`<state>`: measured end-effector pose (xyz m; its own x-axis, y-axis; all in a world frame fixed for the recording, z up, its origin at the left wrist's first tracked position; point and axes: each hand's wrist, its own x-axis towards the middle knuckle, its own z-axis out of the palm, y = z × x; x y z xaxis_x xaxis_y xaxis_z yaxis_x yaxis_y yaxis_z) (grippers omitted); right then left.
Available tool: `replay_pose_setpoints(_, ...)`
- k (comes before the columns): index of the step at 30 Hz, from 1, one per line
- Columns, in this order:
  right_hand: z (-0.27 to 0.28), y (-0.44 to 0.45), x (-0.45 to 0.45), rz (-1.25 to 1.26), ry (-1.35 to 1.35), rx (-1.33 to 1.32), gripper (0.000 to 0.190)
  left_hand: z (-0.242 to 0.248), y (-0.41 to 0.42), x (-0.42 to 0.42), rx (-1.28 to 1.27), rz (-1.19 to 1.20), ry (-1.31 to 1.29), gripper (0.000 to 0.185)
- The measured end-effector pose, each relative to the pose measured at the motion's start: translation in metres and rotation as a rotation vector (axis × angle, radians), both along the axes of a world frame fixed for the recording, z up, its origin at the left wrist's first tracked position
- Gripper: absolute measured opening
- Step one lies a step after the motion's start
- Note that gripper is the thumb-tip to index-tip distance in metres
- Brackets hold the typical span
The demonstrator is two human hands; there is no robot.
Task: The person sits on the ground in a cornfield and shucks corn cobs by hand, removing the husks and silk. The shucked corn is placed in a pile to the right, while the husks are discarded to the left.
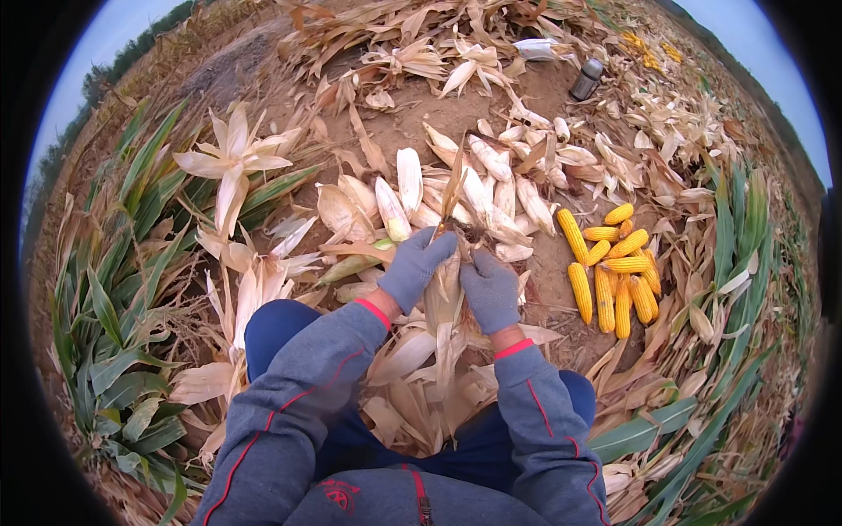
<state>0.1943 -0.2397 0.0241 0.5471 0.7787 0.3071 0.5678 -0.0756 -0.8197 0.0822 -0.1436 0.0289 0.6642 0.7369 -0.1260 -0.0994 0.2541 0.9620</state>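
Both hands wear grey knit work gloves. My left hand [421, 263] grips a dry corn ear's husk [444, 296] near its tip, where a bit of orange kernel and dark silk show. On the other side of that ear, my right hand [491, 288] pinches the husk with thumb and fingers. Loose husk leaves hang from the ear between my knees. Just beyond the hands lies a heap of unhusked corn ears [477, 191], some pale and some tinged purple. To the right, bare yellow corn cobs [623, 264] are piled on the soil.
Dry peeled husks [233, 161] lie at the left and between the knees. Green corn stalks flank both sides [105, 309]. A metal thermos flask [587, 80] stands at the upper right, near husk litter [684, 125]. More yellow cobs [641, 51] lie farther off.
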Motion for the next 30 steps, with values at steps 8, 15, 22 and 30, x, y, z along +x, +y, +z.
replay_pose_setpoints(8,-0.017,0.005,-0.002,-0.169,0.075,-0.048,0.016,-0.007,-0.010,0.011,0.134,0.114,0.067,0.042)
replay_pose_setpoints(15,-0.004,0.004,0.003,-0.059,-0.220,0.013,0.020,0.010,-0.009,0.008,0.440,0.142,0.438,0.060)
replay_pose_setpoints(22,-0.001,0.003,0.015,0.032,-0.239,-0.033,0.019,0.019,0.002,0.000,0.484,-0.064,0.428,0.061)
replay_pose_setpoints(30,-0.036,0.008,0.022,-0.189,0.161,0.095,0.019,0.007,-0.010,0.007,0.442,-0.020,0.360,0.058)
